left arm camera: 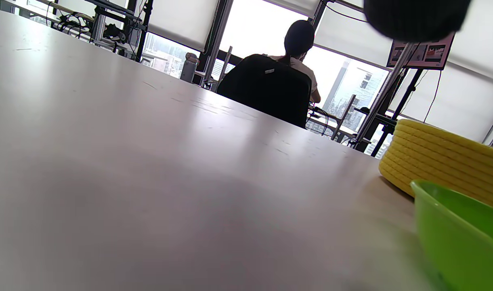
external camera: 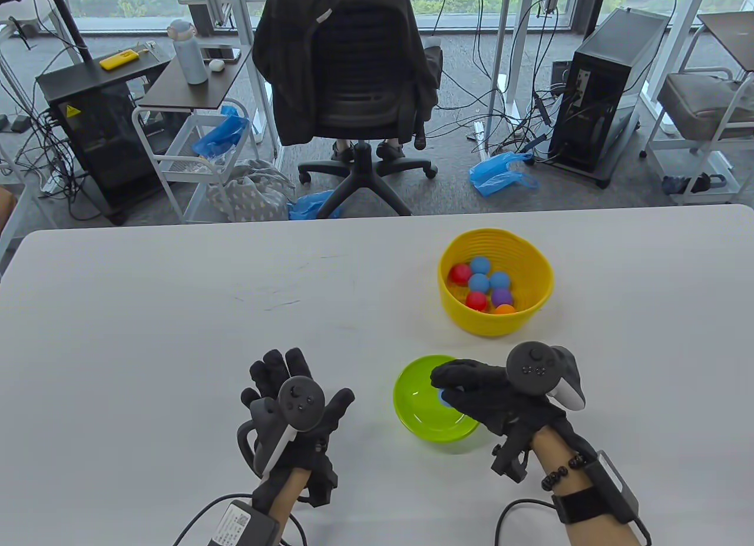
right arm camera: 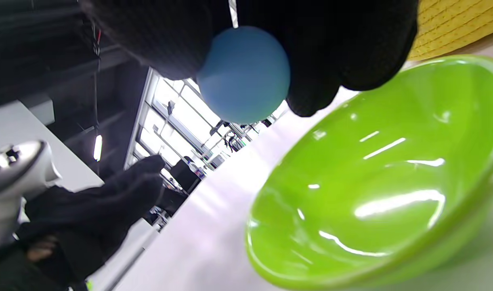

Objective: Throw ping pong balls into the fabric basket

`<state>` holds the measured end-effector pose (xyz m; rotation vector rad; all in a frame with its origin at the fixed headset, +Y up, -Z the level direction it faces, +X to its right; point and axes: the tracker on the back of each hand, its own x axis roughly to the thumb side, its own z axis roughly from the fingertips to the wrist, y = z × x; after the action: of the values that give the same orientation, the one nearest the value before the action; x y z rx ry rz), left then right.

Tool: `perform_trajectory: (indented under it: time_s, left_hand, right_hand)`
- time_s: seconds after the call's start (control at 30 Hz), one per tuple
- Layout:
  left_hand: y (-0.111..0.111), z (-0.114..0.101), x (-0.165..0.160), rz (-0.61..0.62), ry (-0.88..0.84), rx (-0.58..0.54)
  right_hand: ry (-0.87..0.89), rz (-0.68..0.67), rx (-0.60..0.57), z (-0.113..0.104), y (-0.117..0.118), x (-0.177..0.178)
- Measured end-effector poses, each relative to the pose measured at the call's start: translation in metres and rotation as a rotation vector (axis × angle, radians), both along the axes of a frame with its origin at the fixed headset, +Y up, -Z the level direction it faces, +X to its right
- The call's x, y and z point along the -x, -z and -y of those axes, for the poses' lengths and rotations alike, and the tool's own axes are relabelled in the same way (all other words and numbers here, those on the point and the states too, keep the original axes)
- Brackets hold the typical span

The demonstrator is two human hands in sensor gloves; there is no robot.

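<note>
A yellow woven fabric basket (external camera: 533, 260) stands on the white table at the right and holds several balls, blue, red, purple and orange. A green bowl (external camera: 415, 413) sits in front of it, with nothing else inside. My right hand (external camera: 471, 387) hovers over the bowl and pinches a blue ping pong ball (right arm camera: 244, 74) between its fingertips (right arm camera: 331, 60), above the bowl (right arm camera: 367, 194). My left hand (external camera: 294, 387) rests flat on the table left of the bowl, fingers spread, holding nothing. The basket (left arm camera: 444, 157) and bowl (left arm camera: 460, 226) show at the right of the left wrist view.
The white table (external camera: 177, 310) stretches wide to the left and far side. Beyond its far edge stand an office chair (external camera: 347, 80) with a dark jacket, a cart, a side table with a bottle, and a computer tower.
</note>
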<state>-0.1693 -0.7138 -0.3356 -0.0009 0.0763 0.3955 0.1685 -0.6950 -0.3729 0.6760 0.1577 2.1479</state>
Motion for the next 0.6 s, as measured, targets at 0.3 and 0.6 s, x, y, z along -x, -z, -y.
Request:
perform_trajectory:
  time_s: [0.3,0.6]
  left_hand:
    - [0.0,0.0,0.001,-0.001,-0.005,0.001]
    - [0.0,-0.001,0.002,-0.008,-0.002,0.005]
  right_hand:
    - [0.313,0.065,0.07,-0.003,0.009,-0.038]
    - [0.622,0.248,0.209,0.01,0.026,-0.083]
